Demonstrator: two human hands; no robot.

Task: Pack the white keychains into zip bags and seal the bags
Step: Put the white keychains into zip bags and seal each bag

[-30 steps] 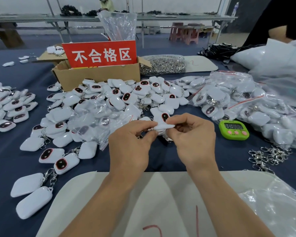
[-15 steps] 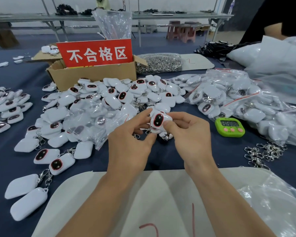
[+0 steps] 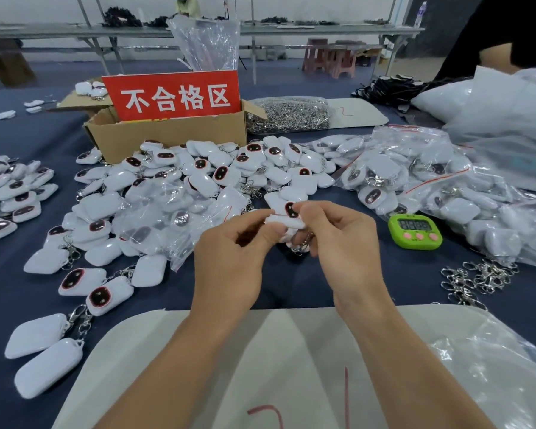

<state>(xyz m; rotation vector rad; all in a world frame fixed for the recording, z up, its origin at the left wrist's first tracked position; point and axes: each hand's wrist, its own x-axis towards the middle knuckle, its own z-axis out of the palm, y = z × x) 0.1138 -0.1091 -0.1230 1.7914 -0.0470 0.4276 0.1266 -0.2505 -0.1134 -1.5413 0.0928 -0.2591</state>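
Both hands meet over the dark blue table and hold one white keychain (image 3: 287, 220) between them. My left hand (image 3: 229, 261) pinches its left end and my right hand (image 3: 341, 246) grips its right side; the metal clasp hangs below the fingers. Whether a zip bag is round it I cannot tell. A large heap of loose white keychains (image 3: 205, 178) lies behind the hands. Clear zip bags (image 3: 155, 230) lie on that heap at the left. Bagged keychains (image 3: 415, 184) pile up at the right.
A cardboard box (image 3: 174, 134) with a red sign stands at the back. A green timer (image 3: 414, 231) sits right of the hands, loose metal clasps (image 3: 474, 278) beyond it. A white bag (image 3: 291, 366) lies under my forearms. Another person's arm (image 3: 502, 58) shows at far right.
The keychain was turned face up half a second ago and now lies flatter again between the fingers. Both hands stay in the same spot.
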